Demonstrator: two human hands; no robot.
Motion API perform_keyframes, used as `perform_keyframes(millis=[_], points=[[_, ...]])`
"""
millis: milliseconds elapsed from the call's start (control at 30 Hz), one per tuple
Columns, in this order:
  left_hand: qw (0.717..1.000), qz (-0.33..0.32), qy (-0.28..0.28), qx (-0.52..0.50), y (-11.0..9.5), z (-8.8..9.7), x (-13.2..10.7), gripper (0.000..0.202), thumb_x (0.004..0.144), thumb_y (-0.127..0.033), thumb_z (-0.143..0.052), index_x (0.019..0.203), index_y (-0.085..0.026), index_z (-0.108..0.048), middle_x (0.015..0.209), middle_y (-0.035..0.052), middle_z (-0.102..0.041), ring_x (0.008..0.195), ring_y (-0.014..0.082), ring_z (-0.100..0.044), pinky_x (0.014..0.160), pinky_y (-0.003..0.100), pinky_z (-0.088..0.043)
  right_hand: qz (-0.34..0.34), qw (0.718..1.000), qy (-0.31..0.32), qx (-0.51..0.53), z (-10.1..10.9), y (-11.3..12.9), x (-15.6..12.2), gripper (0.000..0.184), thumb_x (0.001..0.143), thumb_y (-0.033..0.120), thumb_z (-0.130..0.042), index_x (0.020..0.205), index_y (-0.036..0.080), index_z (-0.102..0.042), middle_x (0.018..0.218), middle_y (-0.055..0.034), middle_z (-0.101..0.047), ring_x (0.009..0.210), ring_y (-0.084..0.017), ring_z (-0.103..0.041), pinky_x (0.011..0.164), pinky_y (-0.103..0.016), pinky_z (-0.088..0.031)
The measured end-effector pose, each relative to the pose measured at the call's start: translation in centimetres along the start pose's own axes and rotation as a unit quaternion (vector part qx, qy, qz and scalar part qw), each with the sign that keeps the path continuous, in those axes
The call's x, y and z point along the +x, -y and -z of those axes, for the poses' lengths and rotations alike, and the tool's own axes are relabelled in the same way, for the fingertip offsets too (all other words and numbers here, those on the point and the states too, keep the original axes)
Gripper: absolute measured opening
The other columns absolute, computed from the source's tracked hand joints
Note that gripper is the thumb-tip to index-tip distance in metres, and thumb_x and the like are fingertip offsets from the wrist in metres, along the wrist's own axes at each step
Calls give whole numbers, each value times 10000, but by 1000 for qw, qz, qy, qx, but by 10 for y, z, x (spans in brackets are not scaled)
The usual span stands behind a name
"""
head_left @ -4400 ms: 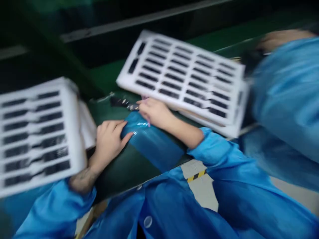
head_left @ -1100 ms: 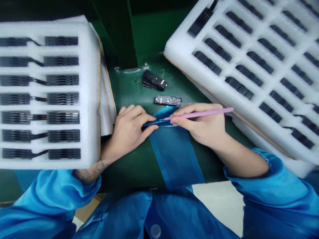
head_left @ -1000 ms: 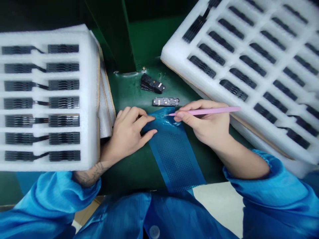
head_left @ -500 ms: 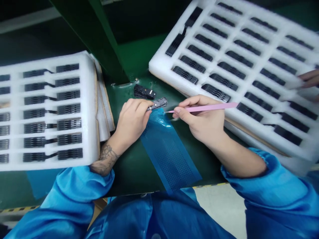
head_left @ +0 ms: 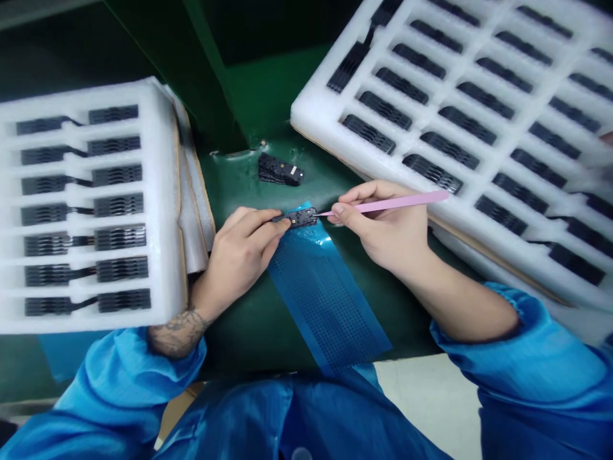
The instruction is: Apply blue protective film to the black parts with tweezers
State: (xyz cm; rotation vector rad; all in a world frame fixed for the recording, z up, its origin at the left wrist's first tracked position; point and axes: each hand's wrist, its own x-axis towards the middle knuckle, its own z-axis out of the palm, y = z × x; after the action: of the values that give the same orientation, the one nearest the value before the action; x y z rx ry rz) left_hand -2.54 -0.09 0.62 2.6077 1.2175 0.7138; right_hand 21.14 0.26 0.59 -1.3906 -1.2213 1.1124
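Between the fingers and thumb of my left hand [head_left: 246, 252] is a small black electronic part [head_left: 303, 218], held low over the top end of a blue perforated sheet [head_left: 330, 294]. My right hand [head_left: 390, 220] is closed around pink tweezers [head_left: 397, 202]. Their thin tip reaches the right end of the black part; whether it grips anything there is too small to tell. Just beyond, a fanned stack of similar black parts [head_left: 280, 170] lies on the green table.
White foam trays filled with black parts stand at the left [head_left: 160, 191] and at the right [head_left: 316, 108], both stacked on others. A green post [head_left: 205, 83] rises behind the table. At the far right edge, part of another person's hand [head_left: 607, 137] shows.
My left hand has lowered the black part onto the sheet's top end and turned it nearly level. The tweezers' tip now meets it. My view has shifted slightly.
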Motion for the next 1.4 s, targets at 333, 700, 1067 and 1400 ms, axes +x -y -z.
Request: perform_keyframes(millis=[333, 700, 1067, 1400], points=[[1000, 23, 13, -11, -2, 2, 0, 142, 958, -189, -631, 1068, -211, -719, 1133, 61, -745, 1001, 197, -663, 887, 384, -594, 2, 999, -16, -38, -3, 1, 2, 160, 797, 356, -822, 830, 236, -722, 764, -23, -750, 689, -205, -729, 596, -343, -606], [1000, 18, 13, -7, -2, 3, 0, 143, 954, -180, -636, 1073, -197, -713, 1142, 67, -736, 1012, 199, -654, 897, 375, -587, 7, 999, -20, -45, -4, 1, 3, 151, 790, 333, -826, 823, 225, -726, 753, -21, -746, 665, -194, -716, 577, -325, -584], [1000, 12, 9, 14, -2, 1, 0, 148, 955, -184, -633, 1083, -199, -704, 1105, 68, -737, 996, 202, -656, 880, 371, -584, 16, 998, -21, -61, -4, 3, 3, 133, 786, 309, -822, 789, 229, -716, 737, -17, -739, 650, -185, -697, 550, -318, -557], [1000, 10, 12, 14, -2, 1, 0, 151, 953, -174, -628, 1085, -183, -702, 1107, 80, -733, 1000, 210, -654, 884, 380, -582, 24, 996, -17, -80, -1, 4, 2, 161, 794, 345, -823, 758, 229, -718, 738, -21, -748, 653, -192, -700, 575, -335, -570]])
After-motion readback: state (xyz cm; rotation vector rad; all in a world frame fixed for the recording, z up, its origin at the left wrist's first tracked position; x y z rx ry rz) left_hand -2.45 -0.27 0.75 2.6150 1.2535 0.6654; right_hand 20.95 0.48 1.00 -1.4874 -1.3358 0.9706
